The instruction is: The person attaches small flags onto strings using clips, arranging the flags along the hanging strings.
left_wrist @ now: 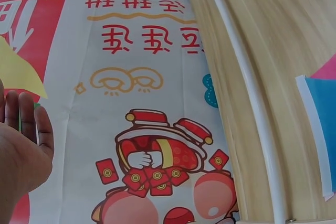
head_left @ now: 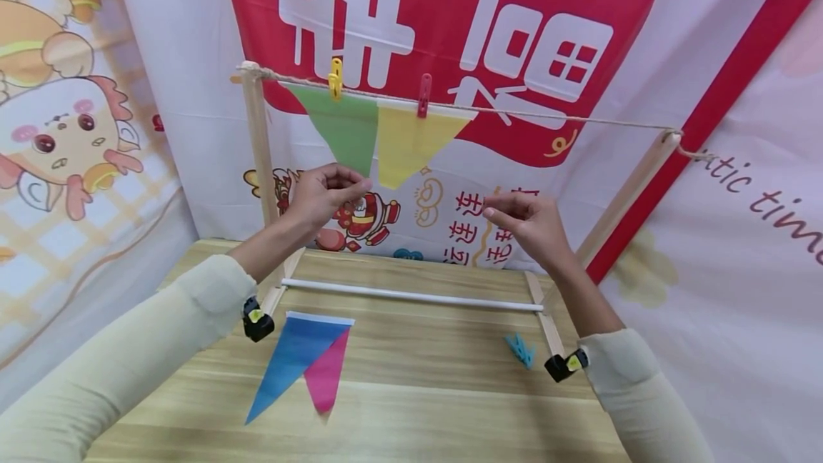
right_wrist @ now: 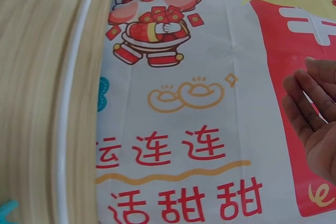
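A green pennant (head_left: 350, 127) and a yellow pennant (head_left: 411, 141) hang side by side from a twine line (head_left: 566, 117). A yellow clothespin (head_left: 336, 79) sits on the line over the green one, a red clothespin (head_left: 424, 96) over the yellow one. My left hand (head_left: 324, 195), fingers loosely bent, is close to the green pennant's lower tip and overlaps it in the head view. Below and right of the yellow pennant, my right hand (head_left: 530, 223) is raised with relaxed fingers and nothing in them; the right wrist view shows its palm (right_wrist: 320, 145).
Wooden posts (head_left: 257, 134) carry the twine, with a white rod (head_left: 411, 295) low between their feet. On the wooden table (head_left: 437, 406) lie a blue pennant (head_left: 292, 352), partly over a pink one (head_left: 328, 374), and blue clothespins (head_left: 519, 350) at right. A printed cloth (head_left: 212, 127) hangs behind.
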Demonstrator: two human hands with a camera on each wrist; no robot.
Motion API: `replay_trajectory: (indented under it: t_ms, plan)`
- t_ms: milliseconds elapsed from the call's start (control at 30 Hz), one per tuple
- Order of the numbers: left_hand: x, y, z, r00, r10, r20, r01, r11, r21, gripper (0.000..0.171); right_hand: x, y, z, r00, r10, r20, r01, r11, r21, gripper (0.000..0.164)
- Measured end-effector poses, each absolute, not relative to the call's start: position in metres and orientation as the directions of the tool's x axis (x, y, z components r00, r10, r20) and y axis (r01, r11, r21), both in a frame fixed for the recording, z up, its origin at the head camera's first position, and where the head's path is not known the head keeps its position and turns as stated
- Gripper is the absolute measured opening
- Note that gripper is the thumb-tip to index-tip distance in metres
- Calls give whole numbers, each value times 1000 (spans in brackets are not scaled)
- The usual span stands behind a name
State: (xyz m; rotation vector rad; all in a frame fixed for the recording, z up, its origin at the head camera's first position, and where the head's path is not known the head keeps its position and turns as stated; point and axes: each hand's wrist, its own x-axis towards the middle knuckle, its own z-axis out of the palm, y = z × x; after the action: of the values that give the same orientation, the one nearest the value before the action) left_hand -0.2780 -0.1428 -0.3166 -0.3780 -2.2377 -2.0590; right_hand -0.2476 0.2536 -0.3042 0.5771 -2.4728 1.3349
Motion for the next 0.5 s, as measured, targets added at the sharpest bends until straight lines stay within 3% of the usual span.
replay_trajectory:
  t_ms: [300, 500]
  plan:
    - [-275, -143, -328, -973, 129, 189, 203, 102, 974, 27, -240, 265, -326, -911, -202, 358, -411, 496, -765, 29]
    - [-274, -143, -338, -964, 133, 230, 248, 132, 960, 25, -236, 269, -335, -928, -186, 323, -372, 514, -773, 33]
